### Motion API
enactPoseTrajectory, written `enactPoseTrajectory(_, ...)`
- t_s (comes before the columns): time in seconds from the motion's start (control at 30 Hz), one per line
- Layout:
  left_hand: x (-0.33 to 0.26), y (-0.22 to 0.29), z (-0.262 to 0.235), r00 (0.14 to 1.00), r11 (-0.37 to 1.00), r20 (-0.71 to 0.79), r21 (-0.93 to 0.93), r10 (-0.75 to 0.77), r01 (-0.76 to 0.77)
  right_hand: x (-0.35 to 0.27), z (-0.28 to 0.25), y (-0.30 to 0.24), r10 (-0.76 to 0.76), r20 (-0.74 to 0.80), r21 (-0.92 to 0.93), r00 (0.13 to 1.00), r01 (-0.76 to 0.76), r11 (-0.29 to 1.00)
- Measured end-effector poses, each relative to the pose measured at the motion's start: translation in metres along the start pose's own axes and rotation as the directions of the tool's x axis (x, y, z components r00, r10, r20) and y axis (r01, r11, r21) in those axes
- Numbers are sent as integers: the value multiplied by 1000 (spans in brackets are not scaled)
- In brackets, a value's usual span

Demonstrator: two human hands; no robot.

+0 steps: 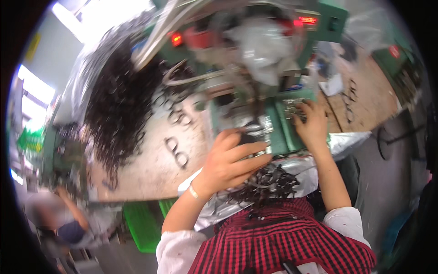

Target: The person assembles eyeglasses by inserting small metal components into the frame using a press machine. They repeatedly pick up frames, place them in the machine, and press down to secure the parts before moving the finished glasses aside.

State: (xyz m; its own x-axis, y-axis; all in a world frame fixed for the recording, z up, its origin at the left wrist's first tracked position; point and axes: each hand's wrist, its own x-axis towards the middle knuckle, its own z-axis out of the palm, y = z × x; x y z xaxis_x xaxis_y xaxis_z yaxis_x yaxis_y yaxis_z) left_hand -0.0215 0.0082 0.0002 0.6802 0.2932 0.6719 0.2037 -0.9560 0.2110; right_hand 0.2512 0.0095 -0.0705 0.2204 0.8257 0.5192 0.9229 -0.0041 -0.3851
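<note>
My left hand (232, 162) is bent around a dark piece (248, 139) at the front of a green machine (305, 59); its fingers are closed, and the piece is partly hidden and blurred. At the right, my right hand (312, 125) reaches into a green tray (285, 132), its curled fingertips down among small shiny metal parts (294, 108). Whatever those fingertips pinch is too small to make out. Below my left hand, a heap of dark curved strips (269, 182) lies on silver sheeting (207, 214) over my lap.
A big bundle of dark looped strips (121, 96) hangs at the left, partly under clear plastic. Single dark loops (175, 153) lie on the worn tabletop (155, 178). White hoses (157, 36) cross above. Below the table stands a green crate (139, 228); another person (68, 219) sits far left.
</note>
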Motion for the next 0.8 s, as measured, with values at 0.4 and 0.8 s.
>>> enactPoseTrajectory(0.4, -142, -73, -62, 397, 351, -656, 210, -642, 913, -2, 11, 18, -121, -77, -87, 990, 114, 990)
enactPoseTrajectory(0.8, -127, -263, -76, 286, 293, -65, -245, -956, 924, 20, -9, -24, -66, -176, 292, 982, 116, 950)
